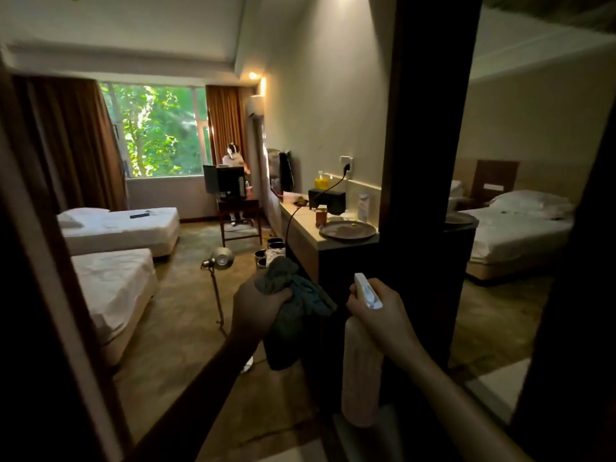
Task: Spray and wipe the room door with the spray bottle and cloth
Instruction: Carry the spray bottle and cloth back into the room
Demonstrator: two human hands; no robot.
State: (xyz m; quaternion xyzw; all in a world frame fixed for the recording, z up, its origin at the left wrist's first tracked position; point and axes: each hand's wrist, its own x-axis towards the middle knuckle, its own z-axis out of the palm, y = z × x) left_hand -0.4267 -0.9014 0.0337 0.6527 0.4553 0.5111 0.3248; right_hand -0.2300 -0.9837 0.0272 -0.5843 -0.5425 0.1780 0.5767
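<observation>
My left hand grips a dark grey-green cloth that hangs bunched below my fingers. My right hand holds a white spray bottle by its neck, the white nozzle head pointing up and away from me. A dark wooden edge, door or frame I cannot tell, runs down the left side, very close to me. Another dark wooden upright stands straight ahead behind the bottle.
Two white beds stand at left, a floor lamp between them and me. A counter with a round tray runs along the right wall. A mirror panel at right reflects a bed. A person sits at the far desk.
</observation>
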